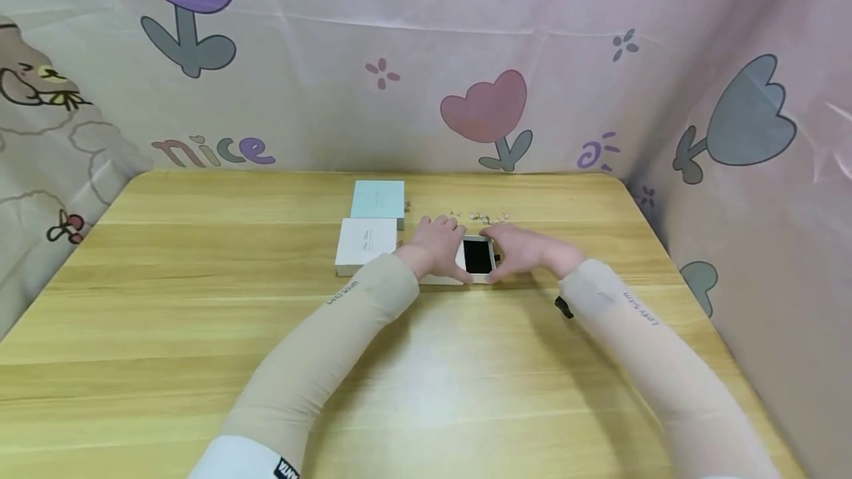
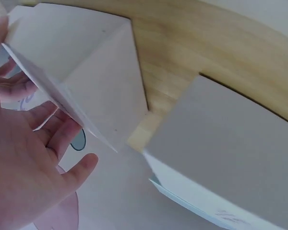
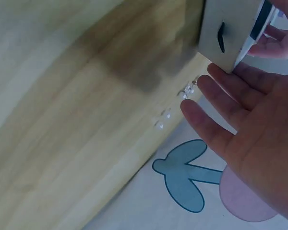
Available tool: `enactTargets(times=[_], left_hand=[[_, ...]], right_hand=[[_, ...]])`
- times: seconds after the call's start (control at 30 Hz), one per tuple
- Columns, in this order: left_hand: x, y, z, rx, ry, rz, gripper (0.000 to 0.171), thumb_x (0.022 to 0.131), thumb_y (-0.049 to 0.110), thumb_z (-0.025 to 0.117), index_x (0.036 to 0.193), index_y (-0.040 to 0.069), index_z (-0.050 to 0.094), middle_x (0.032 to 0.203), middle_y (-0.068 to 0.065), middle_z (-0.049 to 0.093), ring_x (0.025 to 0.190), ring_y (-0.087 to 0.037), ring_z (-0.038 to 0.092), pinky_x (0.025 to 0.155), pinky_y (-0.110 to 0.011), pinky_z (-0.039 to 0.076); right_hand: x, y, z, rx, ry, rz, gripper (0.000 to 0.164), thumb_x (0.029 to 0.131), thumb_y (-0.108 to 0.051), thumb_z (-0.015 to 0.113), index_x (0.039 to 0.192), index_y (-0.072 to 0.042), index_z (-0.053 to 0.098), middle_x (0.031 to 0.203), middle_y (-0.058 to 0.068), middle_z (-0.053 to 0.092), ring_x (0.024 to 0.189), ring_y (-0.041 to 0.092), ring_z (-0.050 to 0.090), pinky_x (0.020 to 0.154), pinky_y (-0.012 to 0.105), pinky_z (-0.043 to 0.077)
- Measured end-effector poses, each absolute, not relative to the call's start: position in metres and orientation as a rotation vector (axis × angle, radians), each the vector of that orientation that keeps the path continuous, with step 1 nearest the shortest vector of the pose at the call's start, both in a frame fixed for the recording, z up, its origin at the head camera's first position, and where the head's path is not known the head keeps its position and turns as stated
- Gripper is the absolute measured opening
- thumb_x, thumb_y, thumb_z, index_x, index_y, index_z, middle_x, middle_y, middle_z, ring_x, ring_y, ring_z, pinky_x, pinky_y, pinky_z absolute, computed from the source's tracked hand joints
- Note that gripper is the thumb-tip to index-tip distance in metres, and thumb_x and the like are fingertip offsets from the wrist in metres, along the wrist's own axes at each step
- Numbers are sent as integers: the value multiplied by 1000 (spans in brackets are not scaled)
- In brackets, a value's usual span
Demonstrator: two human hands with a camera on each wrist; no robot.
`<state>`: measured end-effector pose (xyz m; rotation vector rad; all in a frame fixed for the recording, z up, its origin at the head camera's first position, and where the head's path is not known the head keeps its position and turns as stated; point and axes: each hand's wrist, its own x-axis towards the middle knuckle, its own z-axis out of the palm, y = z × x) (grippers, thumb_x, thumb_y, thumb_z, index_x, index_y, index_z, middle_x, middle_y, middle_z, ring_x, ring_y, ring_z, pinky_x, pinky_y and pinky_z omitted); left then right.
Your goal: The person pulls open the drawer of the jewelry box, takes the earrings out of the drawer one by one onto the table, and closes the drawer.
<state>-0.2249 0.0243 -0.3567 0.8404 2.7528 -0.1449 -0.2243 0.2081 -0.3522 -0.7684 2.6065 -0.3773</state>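
Observation:
A white drawer-style jewelry box stands partly slid out between both hands, its drawer (image 1: 477,257) lined in black. My left hand (image 1: 435,246) spans the white outer sleeve (image 2: 101,72), gripping it with the thumb on the near side and the fingers on the far side. At the drawer's right end, my right hand (image 1: 526,248) holds it between thumb and fingertips. A short black ribbon tab (image 3: 221,37) sticks out of the drawer's front wall. The other fingers of the right hand stretch out past the box corner. Several small pearl-like pieces (image 3: 182,94) lie on the table just behind.
Left of the hands sits a closed white box (image 1: 366,242) with fine print on its lid. Behind it is a light blue box (image 1: 377,199). A patterned curtain (image 1: 319,109) hangs along the far edge of the wooden table (image 1: 166,279).

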Motion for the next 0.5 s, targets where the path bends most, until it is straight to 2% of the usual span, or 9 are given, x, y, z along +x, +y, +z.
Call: enactTargets(times=[0.13, 0.2, 0.4, 0.5], left_hand=[[-226, 11, -357, 805, 2711, -71, 103, 70, 72, 61, 143, 7, 33, 148, -10, 36, 137, -28, 31, 113, -50, 23], [-226, 2, -354, 771, 2683, -50, 102, 69, 70, 65, 143, 6, 33, 147, -11, 37, 137, -29, 32, 114, -51, 22], [-228, -18, -344, 719, 2665, -109, 88, 68, 61, 72, 132, 6, 47, 132, -8, 53, 120, -25, 50, 107, -47, 30], [-230, -19, -344, 730, 2665, -116, 84, 68, 61, 72, 127, 7, 50, 127, -8, 56, 115, -25, 53, 103, -46, 32]], right_hand=[[-224, 207, -356, -753, 2626, -366, 88, 72, -29, 76, 138, 10, 33, 142, 26, 39, 131, 40, 37, 111, 50, 28], [-225, 208, -357, -723, 2617, -360, 89, 73, -29, 76, 140, 10, 31, 145, 25, 35, 134, 40, 33, 112, 50, 25], [-223, 211, -355, -714, 2620, -335, 92, 73, -31, 77, 141, 8, 29, 146, 24, 33, 136, 40, 31, 113, 50, 23], [-223, 213, -354, -717, 2620, -342, 94, 72, -32, 78, 142, 8, 28, 147, 25, 33, 136, 40, 31, 113, 51, 23]])
